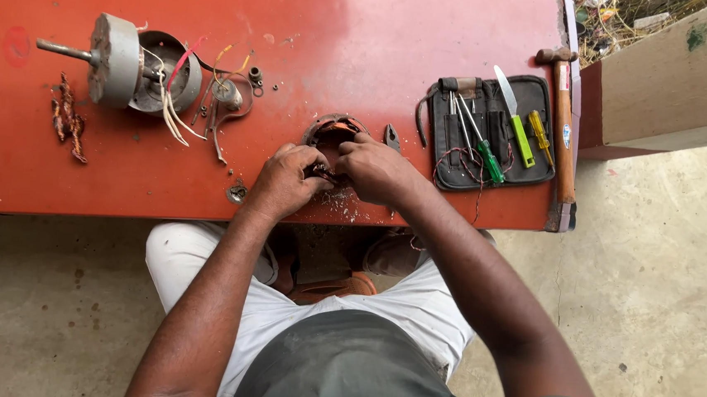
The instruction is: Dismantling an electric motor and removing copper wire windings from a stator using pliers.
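A round motor stator ring with copper windings (335, 129) lies on the red table (381, 35), near its front edge. My left hand (287, 179) grips the ring's near side from the left. From the right, my right hand (379, 170) closes over the same near edge. Both sets of fingertips meet on the dark windings, and the ring's lower half is hidden under them. Small pale crumbs lie on the table below my hands.
A grey motor housing with a shaft and loose wires (127, 62) sits at the far left, beside a scrap of old copper winding (69, 119). A black tool pouch with screwdrivers (491, 133) and a wooden hammer (564, 130) lie right. Pliers (392, 135) rest by the ring.
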